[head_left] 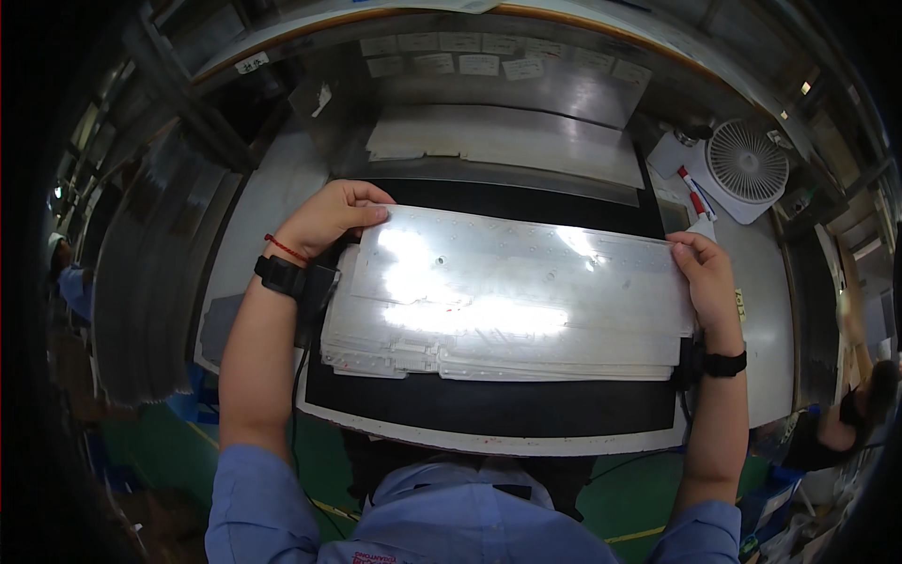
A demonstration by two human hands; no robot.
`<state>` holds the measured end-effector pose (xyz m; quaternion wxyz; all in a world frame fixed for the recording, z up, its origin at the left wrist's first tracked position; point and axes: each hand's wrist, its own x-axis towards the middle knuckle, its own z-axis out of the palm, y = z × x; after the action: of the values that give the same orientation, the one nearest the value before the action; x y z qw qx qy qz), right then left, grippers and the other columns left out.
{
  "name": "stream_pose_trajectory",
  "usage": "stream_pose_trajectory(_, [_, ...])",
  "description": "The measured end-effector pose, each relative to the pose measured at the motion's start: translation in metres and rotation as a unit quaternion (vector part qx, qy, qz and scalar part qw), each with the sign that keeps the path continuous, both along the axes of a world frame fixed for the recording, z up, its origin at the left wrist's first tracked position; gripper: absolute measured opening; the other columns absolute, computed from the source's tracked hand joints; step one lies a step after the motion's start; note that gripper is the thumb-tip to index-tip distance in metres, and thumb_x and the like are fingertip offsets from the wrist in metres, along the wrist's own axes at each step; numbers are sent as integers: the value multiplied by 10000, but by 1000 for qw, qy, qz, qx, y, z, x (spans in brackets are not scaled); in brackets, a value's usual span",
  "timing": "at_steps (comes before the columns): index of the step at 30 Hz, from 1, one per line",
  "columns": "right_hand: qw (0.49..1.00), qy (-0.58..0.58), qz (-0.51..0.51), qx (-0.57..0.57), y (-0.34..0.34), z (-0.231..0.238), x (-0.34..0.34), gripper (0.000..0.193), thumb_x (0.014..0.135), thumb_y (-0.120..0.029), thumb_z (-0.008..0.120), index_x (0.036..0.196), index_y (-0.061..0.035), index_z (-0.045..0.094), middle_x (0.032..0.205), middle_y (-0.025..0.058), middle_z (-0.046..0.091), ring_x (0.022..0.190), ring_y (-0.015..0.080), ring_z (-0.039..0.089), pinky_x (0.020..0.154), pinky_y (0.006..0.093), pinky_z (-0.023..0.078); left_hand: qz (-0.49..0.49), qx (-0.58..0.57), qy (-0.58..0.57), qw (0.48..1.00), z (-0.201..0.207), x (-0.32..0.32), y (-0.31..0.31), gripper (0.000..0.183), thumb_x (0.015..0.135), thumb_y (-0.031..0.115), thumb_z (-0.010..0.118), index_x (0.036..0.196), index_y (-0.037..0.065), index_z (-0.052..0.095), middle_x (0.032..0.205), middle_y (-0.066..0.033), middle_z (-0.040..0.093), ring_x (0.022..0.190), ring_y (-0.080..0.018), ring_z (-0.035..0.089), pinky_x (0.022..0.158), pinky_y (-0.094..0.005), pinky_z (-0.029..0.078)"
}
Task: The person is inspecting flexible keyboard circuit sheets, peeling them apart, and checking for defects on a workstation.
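Hands grip both short ends: your left hand [329, 216] and right hand [705, 277] pinch the top shiny thin metal sheet [526, 282], long side running left to right, above the stack [451, 352] on the black mat [489, 409]

Factory assembly station, not a home or office.
You're at a grey workbench [766, 310] with a black work mat [489, 409] on it, thin shiny metal sheets [512, 301] stacked on top and more sheets [507, 141] piled behind. A row of paper labels [479, 54] is stuck along the back panel, a small white desk fan [747, 164] sits to your right, and the floor [639, 498] is green with yellow line markings.
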<state>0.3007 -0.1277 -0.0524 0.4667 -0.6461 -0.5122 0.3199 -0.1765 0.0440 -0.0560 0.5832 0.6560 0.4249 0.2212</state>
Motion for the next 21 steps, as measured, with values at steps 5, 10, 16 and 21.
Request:
stream_pose_trajectory(5, [1000,14,9,8,1,-3,2,121,973,-123,572,1015,-30,636,862,-45,598,767,34,517,719,184,419,13,35,-25,999,-2,1,0,178,892,145,696,1007,11,675,885,-11,670,795,-67,591,722,-206,474])
stream_pose_trajectory(10, [999,32,0,30,3,-7,5,98,991,-137,547,992,-52,595,841,-57,554,773,37,486,725,185,398,33,83,-70,994,-2,5,-1,185,921,160,656,1038,17,657,884,4,646,799,-54,569,702,-190,458])
stream_pose_trajectory(16, [998,53,-3,43,3,-6,5,103,1004,-139,526,998,-59,589,846,-44,560,774,45,489,728,190,398,-26,2,-31,999,3,3,-3,193,934,153,617,1067,14,636,859,28,627,689,-31,515,623,-165,427])
stream_pose_trajectory(21, [995,78,-2,62,4,-7,5,115,1013,-148,518,1008,-56,586,846,-37,567,776,48,498,732,190,404,-17,-16,-50,998,-3,1,1,166,908,109,631,1051,25,636,859,32,622,681,-29,510,618,-162,429])
